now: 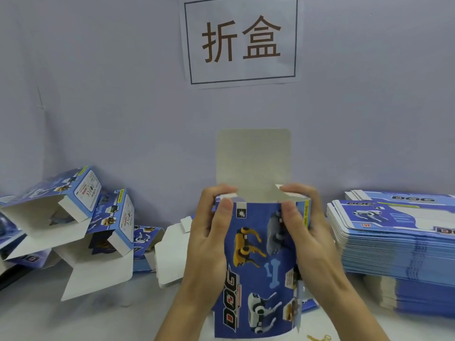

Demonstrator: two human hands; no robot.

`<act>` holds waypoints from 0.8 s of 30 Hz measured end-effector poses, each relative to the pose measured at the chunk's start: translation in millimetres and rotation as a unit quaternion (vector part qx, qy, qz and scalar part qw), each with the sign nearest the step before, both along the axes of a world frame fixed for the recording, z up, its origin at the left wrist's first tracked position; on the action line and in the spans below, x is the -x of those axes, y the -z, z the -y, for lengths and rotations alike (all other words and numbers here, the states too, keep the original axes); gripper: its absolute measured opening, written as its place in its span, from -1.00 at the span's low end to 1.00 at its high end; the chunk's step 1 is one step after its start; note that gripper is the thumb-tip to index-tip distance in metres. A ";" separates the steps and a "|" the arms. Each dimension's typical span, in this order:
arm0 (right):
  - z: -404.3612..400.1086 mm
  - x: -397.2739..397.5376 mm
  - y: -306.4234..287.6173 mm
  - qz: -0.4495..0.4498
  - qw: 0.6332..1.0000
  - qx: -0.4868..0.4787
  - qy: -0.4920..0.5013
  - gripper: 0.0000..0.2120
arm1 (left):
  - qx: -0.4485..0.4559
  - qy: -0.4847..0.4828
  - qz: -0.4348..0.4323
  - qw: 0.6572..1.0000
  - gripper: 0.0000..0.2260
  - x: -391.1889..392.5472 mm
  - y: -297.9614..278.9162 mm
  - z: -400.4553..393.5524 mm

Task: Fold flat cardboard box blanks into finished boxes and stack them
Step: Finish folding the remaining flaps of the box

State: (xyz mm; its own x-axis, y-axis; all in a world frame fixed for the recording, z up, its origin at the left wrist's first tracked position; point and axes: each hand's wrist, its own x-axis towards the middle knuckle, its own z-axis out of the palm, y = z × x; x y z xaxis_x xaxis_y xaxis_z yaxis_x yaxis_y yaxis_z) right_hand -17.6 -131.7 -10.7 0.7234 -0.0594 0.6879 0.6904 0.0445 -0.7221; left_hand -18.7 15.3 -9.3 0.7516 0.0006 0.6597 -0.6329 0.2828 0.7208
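I hold a blue printed box (256,267) upright in front of me, with robot dogs and the word DOG on its near face. Its grey lid flap (253,158) stands straight up at the back. My left hand (209,242) grips the box's left side, thumb on the front face and fingers bending the small left flap inward. On the other side my right hand (305,232) grips the box the same way, fingers pressing the right small flap inward. A tall stack of flat blue blanks (398,244) lies at the right.
Several folded boxes (81,217) with open flaps lie piled at the left against the wall. More white-sided cardboard pieces (170,257) sit behind my left hand. A paper sign (241,40) hangs on the grey wall. Something small and yellow (320,337) lies at the bottom edge.
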 end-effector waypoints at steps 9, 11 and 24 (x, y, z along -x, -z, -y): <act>1.1 2.4 -12.5 -0.053 0.995 -0.088 0.012 -0.82 | -0.023 -0.046 -0.001 0.999 -0.69 4.7 -12.6 -0.9; 0.9 3.6 -12.5 -0.078 0.993 -0.091 -0.017 -0.55 | -0.009 -0.051 -0.011 0.999 -0.86 3.8 -11.5 -4.5; 3.3 13.2 -19.9 -0.025 0.989 -0.034 -0.144 -0.77 | -0.037 -0.079 0.050 0.995 -0.63 9.2 -10.2 -13.2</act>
State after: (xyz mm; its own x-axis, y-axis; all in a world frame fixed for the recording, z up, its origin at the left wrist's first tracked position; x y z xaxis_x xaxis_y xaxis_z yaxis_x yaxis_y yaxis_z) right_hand -30.8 -135.0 9.2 0.7497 0.1082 0.6529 0.6061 0.2839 -0.7430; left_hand -27.9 28.5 0.9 0.6759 0.0625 0.7343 -0.7354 0.1220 0.6665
